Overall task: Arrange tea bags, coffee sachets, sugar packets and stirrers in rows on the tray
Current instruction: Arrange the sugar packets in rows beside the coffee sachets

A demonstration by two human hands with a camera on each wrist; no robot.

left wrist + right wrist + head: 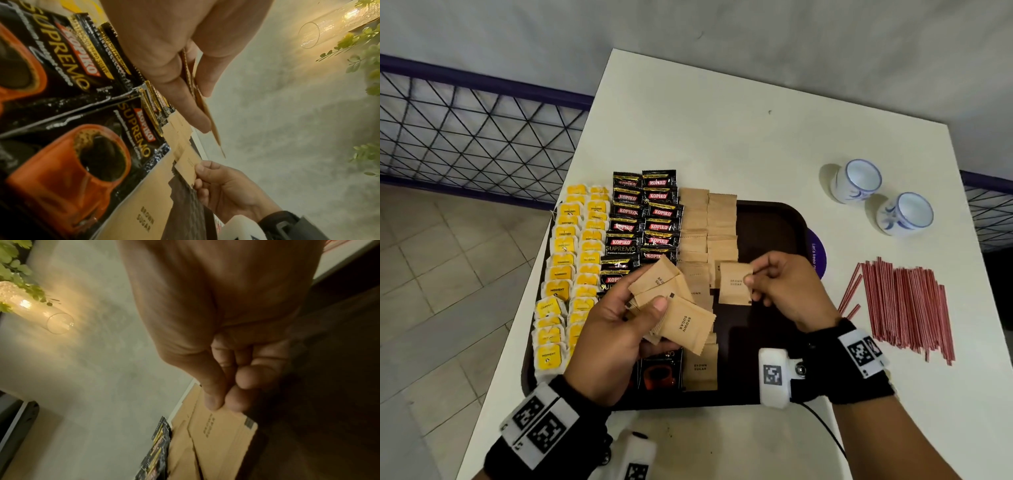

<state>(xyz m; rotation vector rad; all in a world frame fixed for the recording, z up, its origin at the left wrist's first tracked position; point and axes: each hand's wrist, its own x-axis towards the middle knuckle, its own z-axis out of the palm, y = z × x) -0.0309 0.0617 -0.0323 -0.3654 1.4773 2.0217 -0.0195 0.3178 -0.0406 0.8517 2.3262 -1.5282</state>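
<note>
A dark brown tray [770,219] holds rows of yellow tea bags [571,267], black Kopiko coffee sachets [643,219] and brown sugar packets [709,226]. My left hand [616,325] grips a fanned bunch of brown sugar packets [681,318] above the tray's middle; the left wrist view shows their edges [197,91] pinched between fingers and thumb. My right hand [787,287] pinches one sugar packet [734,282] by its right edge, just above the second sugar row; the packet [222,431] also shows in the right wrist view. Red stirrers [904,305] lie in a pile on the table, right of the tray.
Two white-and-blue cups [859,180] [904,212] stand on the white table [722,130] beyond the stirrers. A purple round sticker [815,253] sits by the tray's right rim. The table's left edge drops to a tiled floor and a mesh railing [465,126].
</note>
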